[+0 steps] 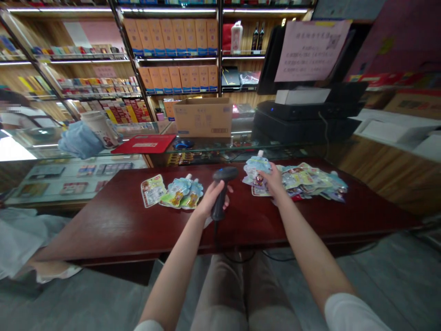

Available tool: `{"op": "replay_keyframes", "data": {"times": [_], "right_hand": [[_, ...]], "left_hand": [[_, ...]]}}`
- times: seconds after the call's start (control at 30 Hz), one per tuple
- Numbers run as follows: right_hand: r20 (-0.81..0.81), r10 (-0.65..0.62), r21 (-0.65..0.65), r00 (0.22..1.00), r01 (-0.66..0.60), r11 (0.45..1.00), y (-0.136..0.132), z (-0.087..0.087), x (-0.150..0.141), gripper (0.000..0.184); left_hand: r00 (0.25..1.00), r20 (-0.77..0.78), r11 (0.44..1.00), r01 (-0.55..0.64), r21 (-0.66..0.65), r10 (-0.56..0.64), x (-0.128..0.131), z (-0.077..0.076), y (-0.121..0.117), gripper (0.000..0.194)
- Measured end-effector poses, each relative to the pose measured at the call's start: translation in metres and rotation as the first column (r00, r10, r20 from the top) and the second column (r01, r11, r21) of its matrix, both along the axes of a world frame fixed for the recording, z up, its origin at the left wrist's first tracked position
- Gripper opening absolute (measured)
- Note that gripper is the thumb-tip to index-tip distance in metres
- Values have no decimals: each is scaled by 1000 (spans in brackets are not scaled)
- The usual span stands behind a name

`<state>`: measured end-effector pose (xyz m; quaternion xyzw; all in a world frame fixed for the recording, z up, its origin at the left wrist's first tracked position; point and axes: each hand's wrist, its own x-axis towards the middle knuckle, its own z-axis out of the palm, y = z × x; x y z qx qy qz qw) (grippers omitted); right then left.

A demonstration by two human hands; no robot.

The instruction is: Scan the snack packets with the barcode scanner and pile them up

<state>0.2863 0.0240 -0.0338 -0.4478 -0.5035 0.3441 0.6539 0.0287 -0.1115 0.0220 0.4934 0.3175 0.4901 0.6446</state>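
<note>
My left hand (212, 198) is wrapped round the handle of a black handheld barcode scanner (219, 209), held upright over the dark red table. In my right hand (273, 180) is a blue spouted pouch (257, 168) with a white cap, lifted at the near side of a heap. That heap of snack pouches (306, 180) lies to the right, its packs overlapping. Left of the scanner rest a few pouches with cloud-shaped blue tops (181, 192) and a flat pale packet (153, 190). The scanner's cable drops over the table's front edge.
Behind the dark red table (117, 220) runs a glass counter with a cardboard box (203, 118), a red folder (144, 143), a paper cup (98, 126) and a monitor (270, 59). A black cable hangs near my legs. At the far left sits a person in pale clothing (24, 239).
</note>
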Motion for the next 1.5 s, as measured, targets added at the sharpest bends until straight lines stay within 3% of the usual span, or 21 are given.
{"op": "replay_keyframes", "data": {"times": [0.2,0.5,0.67,0.77,0.87,1.0,1.2,1.5], "right_hand": [[98,6,-17,995,-5,1000,-2,-4,-2,60],[162,-26,-9,987,28,1000,3,-9,0,56],[142,-22,0,990,22,1000,3,-11,1,63],[216,-50,16,975,48,999,2,-10,3,64],[403,-160,75,901,142,987,-1,-8,7,62],[625,-295,130,723,276,952,-5,-7,8,63],[780,-377,214,499,353,911,-17,-4,3,49],[892,-213,83,398,320,944,-35,10,-14,29]], "left_hand": [[1000,-16,999,9,-31,-9,20,-10,0,63],[1000,8,1000,-8,-7,8,25,-24,4,56],[1000,-23,1000,19,-22,-19,26,-20,0,59],[999,10,999,30,-14,-30,25,-16,-5,61],[998,57,1000,-13,-3,13,25,-15,-8,62],[993,88,997,-75,-24,77,23,-17,-6,63],[977,141,985,-148,-94,160,22,-17,-4,67],[955,71,955,-280,-101,288,16,-21,-2,52]]}}
